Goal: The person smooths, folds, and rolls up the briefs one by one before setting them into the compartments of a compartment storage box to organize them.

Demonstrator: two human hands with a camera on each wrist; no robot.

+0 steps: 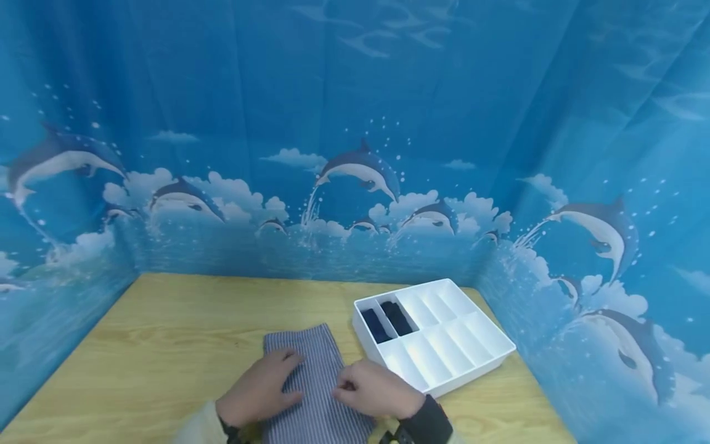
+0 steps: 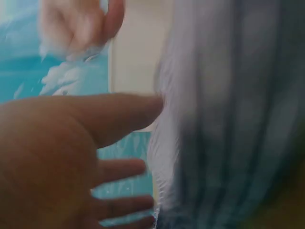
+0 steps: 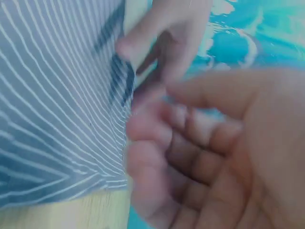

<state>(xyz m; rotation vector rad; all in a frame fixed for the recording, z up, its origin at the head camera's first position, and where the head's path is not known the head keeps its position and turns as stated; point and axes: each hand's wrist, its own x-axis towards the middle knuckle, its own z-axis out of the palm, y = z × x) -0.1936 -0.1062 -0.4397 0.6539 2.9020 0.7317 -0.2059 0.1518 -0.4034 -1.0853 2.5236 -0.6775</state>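
Note:
A blue-grey and white striped cloth (image 1: pixel 312 370) lies lengthwise on the table in front of me. My left hand (image 1: pixel 261 385) is over its left side with the fingers spread, the thumb tip right at the fabric in the left wrist view. Over the cloth's right edge is my right hand (image 1: pixel 377 388), its fingers curled towards the palm. Nothing shows between those fingers (image 3: pixel 150 167) in the right wrist view. Stripes bunch together near a seam at the cloth's end there.
A white divided box (image 1: pixel 438 336) stands to the right of the cloth, beside my right hand. Two of its back-left compartments hold dark folded fabric pieces (image 1: pixel 376 325). Blue dolphin-print curtains (image 1: pixel 355 246) border the wooden table (image 1: pixel 183 320) at the back and sides.

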